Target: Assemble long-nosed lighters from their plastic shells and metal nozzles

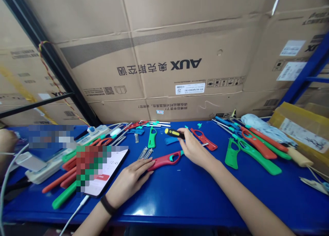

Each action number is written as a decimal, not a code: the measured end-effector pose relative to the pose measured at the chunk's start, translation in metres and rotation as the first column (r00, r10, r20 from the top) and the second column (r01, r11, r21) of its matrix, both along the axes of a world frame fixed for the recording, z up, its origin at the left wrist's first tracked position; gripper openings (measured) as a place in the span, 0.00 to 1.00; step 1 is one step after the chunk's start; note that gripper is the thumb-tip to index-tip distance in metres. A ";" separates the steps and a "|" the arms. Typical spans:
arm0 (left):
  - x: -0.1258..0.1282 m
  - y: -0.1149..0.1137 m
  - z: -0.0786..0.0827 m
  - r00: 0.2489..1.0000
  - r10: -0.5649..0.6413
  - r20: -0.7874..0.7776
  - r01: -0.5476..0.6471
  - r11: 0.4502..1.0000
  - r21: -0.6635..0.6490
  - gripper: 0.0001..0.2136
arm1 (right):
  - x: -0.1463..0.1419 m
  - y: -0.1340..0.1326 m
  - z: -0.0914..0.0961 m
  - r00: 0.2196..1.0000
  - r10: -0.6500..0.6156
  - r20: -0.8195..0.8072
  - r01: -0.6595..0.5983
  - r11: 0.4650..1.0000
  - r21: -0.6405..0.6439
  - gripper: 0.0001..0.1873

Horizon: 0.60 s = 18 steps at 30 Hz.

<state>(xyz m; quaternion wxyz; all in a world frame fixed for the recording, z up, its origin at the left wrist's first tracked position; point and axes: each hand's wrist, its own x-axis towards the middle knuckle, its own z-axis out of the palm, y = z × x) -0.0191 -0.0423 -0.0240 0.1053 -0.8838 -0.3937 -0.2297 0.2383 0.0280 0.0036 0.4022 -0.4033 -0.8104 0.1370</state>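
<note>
Left hand (131, 177) fingers flat, pinning red lighter (164, 160); right hand (193, 148) fingers wrapped round screwdriver (174, 133), handle toward 10 o'clock. Risk: tip slips, lighter skids on tabletop (185, 195).

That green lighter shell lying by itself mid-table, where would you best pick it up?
Probably from above, pinching the green lighter shell across its narrow sides near the middle. It lies flat on the blue table, pointing away from the person, with bare table along both long sides, leaving room to pinch. The right hand, nearest, is busy holding the screwdriver.
</note>
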 end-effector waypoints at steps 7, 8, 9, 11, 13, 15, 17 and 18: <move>0.005 0.010 -0.002 0.996 -0.051 -0.076 0.061 0.989 0.138 0.13 | -0.008 -0.008 -0.007 0.900 0.256 0.352 -0.274 0.962 0.001 0.17; 0.006 0.010 -0.003 0.996 -0.045 -0.071 0.054 0.990 0.131 0.13 | -0.010 -0.008 -0.009 0.885 0.262 0.384 -0.282 0.959 -0.003 0.17; 0.007 0.011 -0.005 0.997 -0.039 -0.069 0.048 0.991 0.125 0.13 | -0.011 -0.007 -0.010 0.874 0.263 0.409 -0.289 0.957 0.000 0.15; 0.007 0.011 -0.009 0.998 -0.027 -0.061 0.034 0.992 0.123 0.12 | -0.014 -0.006 -0.013 0.855 0.261 0.449 -0.306 0.952 0.030 0.11; 0.007 0.012 -0.012 0.998 -0.022 -0.054 0.029 0.992 0.126 0.12 | -0.016 -0.006 -0.015 0.837 0.242 0.491 -0.321 0.943 0.083 0.08; 0.006 0.012 -0.013 0.999 -0.020 -0.045 0.026 0.992 0.127 0.12 | -0.018 -0.007 -0.017 0.815 0.215 0.538 -0.340 0.929 0.144 0.06; 0.005 0.012 -0.013 0.999 -0.014 -0.034 0.019 0.992 0.127 0.12 | -0.021 -0.008 -0.020 0.796 0.188 0.575 -0.358 0.913 0.197 0.06; 0.005 0.011 -0.013 1.000 -0.009 -0.029 0.013 0.992 0.126 0.12 | -0.022 -0.009 -0.021 0.790 0.177 0.587 -0.365 0.905 0.219 0.07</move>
